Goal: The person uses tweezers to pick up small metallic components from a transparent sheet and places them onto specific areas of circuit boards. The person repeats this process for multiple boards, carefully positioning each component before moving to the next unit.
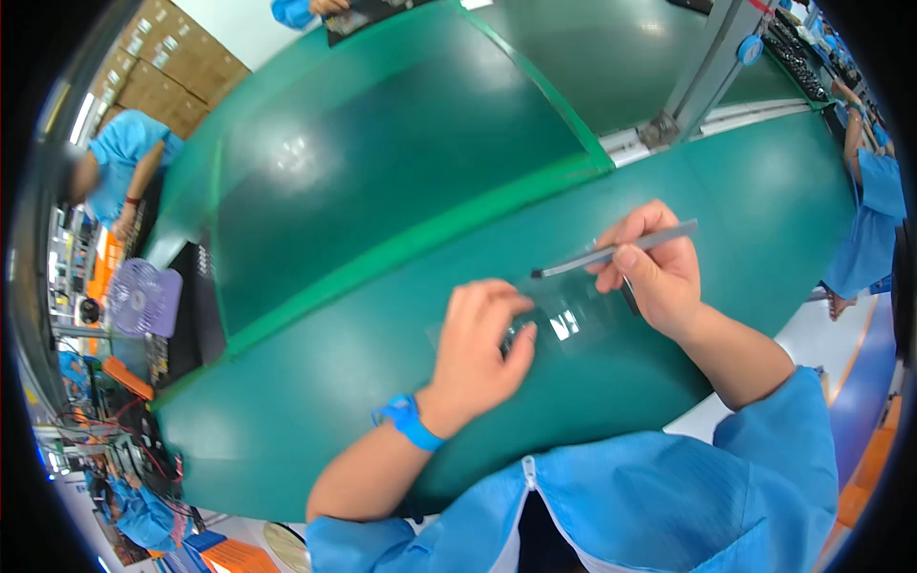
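My right hand pinches a slim grey pen-like tool with a dark tip that slants down toward my left hand; its exact kind I cannot tell. Below those fingers shows a short dark strip, partly hidden by the hand. My left hand has its fingers curled, with thumb and fingertips at a clear plastic sheet. That sheet lies between my hands and catches a bright white reflection. Whatever sits under the left fingertips is mostly covered. A blue band circles my left wrist.
Both hands work over a green table mat. Beyond lies a darker panel edged with bright green tape. A metal post rises at the far right. A purple fan stands left. Co-workers in blue sit around; stacked cartons are behind.
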